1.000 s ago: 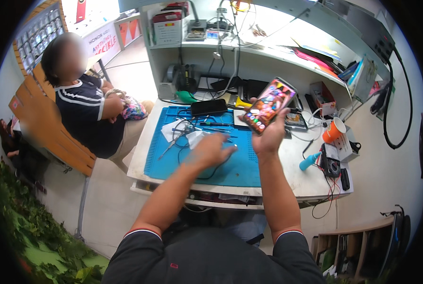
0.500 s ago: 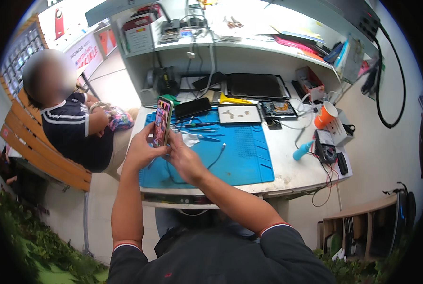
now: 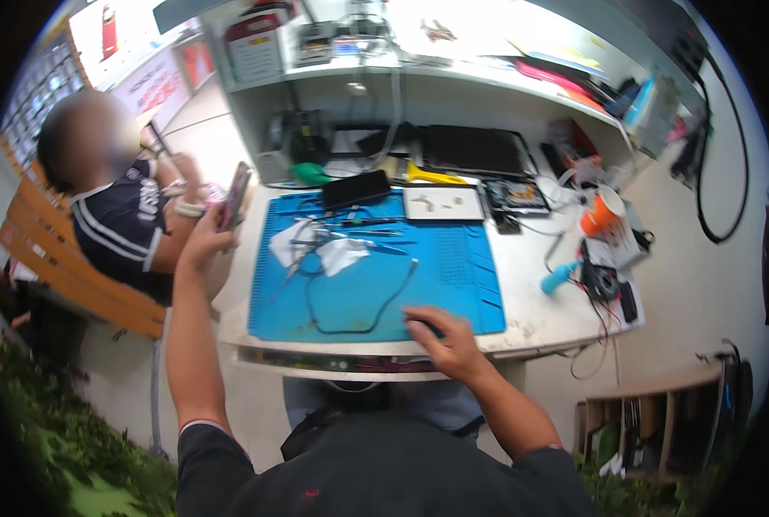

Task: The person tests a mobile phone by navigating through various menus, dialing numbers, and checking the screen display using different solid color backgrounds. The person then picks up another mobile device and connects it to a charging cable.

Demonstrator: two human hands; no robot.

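Note:
My left hand (image 3: 202,239) grips a smartphone (image 3: 236,196) by its lower part, past the left side of the desk. It is held out close to a seated person (image 3: 126,215), whose raised hand (image 3: 186,172) is just behind it. Over the front edge of the blue work mat (image 3: 445,297), my right hand (image 3: 449,343) hovers with loosely bent fingers, thumb apart, and nothing in it. Near that hand a dark cable (image 3: 350,330) curves across the mat. Crumpled white tissue (image 3: 341,256), tweezers (image 3: 389,248) and other slim tools lie farther up.
A black phone (image 3: 356,189), a white tray (image 3: 443,203) of small parts and an opened device (image 3: 518,196) line the mat's far edge. On the right stand an orange cup (image 3: 602,210), a blue bottle (image 3: 560,277) and a multimeter (image 3: 601,277). A shelf (image 3: 341,73) overhangs the back.
My left hand has carried the smartphone left toward the seated person, who has raised a hand. My right hand has left the phone and moved right and down to the mat's front edge.

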